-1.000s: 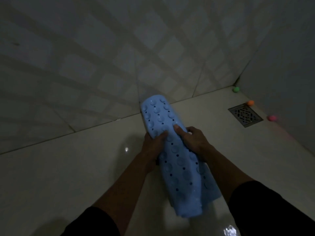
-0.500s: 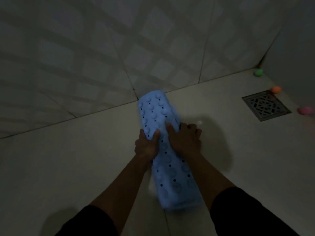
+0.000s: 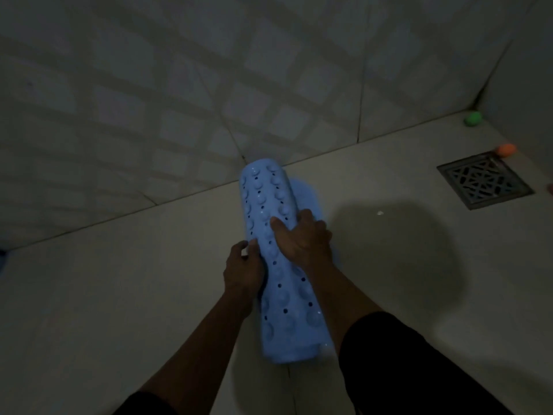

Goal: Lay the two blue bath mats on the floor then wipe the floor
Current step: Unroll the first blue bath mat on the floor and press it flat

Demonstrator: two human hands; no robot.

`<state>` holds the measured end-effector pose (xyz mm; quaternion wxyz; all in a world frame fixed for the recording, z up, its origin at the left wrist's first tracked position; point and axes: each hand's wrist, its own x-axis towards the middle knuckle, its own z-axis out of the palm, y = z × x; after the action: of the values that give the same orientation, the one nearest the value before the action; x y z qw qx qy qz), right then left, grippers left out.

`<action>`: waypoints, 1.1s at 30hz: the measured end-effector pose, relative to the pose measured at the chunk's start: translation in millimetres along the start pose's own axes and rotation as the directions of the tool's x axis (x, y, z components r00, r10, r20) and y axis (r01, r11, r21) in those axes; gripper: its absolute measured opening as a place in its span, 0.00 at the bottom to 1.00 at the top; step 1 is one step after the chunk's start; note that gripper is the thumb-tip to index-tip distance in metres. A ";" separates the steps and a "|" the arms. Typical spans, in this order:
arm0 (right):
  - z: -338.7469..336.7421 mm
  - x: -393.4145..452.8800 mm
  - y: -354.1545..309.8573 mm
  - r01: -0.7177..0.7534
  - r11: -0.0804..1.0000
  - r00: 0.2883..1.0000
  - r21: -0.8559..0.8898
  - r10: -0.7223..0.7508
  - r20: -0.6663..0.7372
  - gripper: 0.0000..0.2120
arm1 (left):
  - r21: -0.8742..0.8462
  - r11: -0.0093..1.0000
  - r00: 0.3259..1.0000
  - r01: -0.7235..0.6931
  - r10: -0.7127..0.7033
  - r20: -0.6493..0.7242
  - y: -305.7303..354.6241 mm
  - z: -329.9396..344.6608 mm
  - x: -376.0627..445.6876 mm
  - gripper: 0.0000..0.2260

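Observation:
A rolled blue bath mat (image 3: 287, 295) with suction cups and small holes lies on the pale tiled floor (image 3: 119, 295), its far end near the wall. My left hand (image 3: 244, 269) grips the roll's left side, thumb on top. My right hand (image 3: 302, 235) lies over the top of the roll, fingers curled over its right side. A loose flap of the mat (image 3: 308, 199) shows on the floor just right of the roll. I see only this one mat clearly.
A square metal floor drain (image 3: 484, 181) sits at the right. A green ball (image 3: 472, 118) and an orange ball (image 3: 506, 150) lie near the corner. A tiled wall (image 3: 179, 100) rises behind the mat. A bit of blue (image 3: 2, 259) shows at the left edge.
The roll has come down onto the floor near the wall. A flap has opened out to its right. My right hand moved further up over the roll.

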<state>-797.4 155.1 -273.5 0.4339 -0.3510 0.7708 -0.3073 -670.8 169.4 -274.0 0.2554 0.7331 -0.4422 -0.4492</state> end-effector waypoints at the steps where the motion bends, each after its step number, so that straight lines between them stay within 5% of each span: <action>1: 4.0 -2.2 -1.4 -0.003 0.999 1.000 0.038 0.003 0.013 0.35 | 0.011 1.000 1.000 -0.008 0.008 0.002 -0.5 -1.8 1.1 0.27; 6: 22.2 -27.1 -9.2 0.071 0.988 0.995 0.138 -0.081 0.065 0.25 | 0.001 1.000 0.997 -0.012 0.012 0.073 -9.3 -25.2 -9.0 0.33; 10: 34.3 -47.7 -12.6 0.200 0.976 0.979 0.091 -0.203 0.029 0.31 | -0.025 1.000 0.990 -0.014 0.017 0.140 -19.4 -54.9 -12.1 0.34; 15: 47.1 -62.8 -13.4 0.109 0.993 0.991 -0.041 -0.106 0.084 0.44 | -0.002 1.000 0.972 -0.030 0.030 0.233 -21.8 -88.2 -15.6 0.30; 18: 62.8 -73.2 -21.2 0.134 0.990 0.986 -0.035 -0.130 0.104 0.29 | 0.004 0.999 0.974 -0.048 0.046 0.223 -27.5 -109.4 -13.0 0.20; 20: 73.7 -75.9 -24.0 0.177 0.980 0.982 -0.085 -0.171 0.080 0.21 | -0.007 1.000 0.977 -0.025 0.026 0.210 -35.6 -122.6 -6.8 0.25; 27: 104.1 -83.8 -33.1 0.121 0.927 0.987 -0.354 -0.075 0.142 0.40 | 0.005 1.000 0.971 0.025 -0.026 0.236 -61.4 -163.2 6.0 0.28; 33: 137.2 -94.5 -44.8 0.146 0.976 0.982 -0.159 -0.125 0.139 0.34 | -0.004 1.000 0.968 0.008 -0.007 0.252 -75.8 -186.3 19.2 0.23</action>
<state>-628.1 182.9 -255.5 0.4293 -0.4571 0.7388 -0.2469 -470.3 184.5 -254.1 0.1975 0.6712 -0.4671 -0.5406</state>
